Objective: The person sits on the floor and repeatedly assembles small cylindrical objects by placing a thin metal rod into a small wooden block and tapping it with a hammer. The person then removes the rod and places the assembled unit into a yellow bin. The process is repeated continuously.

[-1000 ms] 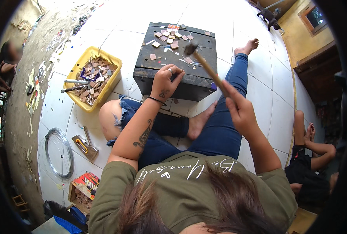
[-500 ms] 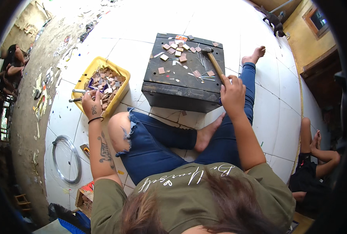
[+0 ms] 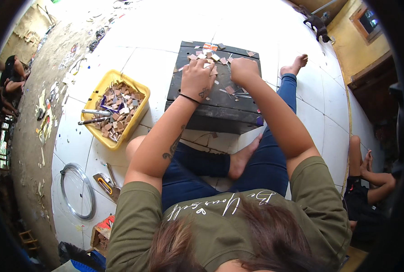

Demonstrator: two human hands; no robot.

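My left hand (image 3: 197,80) lies palm down on the dark wooden block (image 3: 211,113), its bent fingers on the small tile pieces (image 3: 213,58) scattered over the top. My right hand (image 3: 242,69) is next to it on the block, curled like a fist over more pieces. What either hand holds is hidden under the fingers. No hammer shows. A thin metal tool (image 3: 242,95) lies on the block beside my right forearm. I sit on the white tiled floor with the block between my legs.
A yellow tub (image 3: 103,86) of tile pieces with two metal-handled tools stands left of the block. A metal ring (image 3: 77,192) and a small hand tool (image 3: 105,185) lie at my left. Another person's legs (image 3: 369,172) are at the right, and other people sit at the far left.
My left hand came back from the yellow tub to the block. My right hand moved left to the block's middle, and the hammer it held is out of sight.
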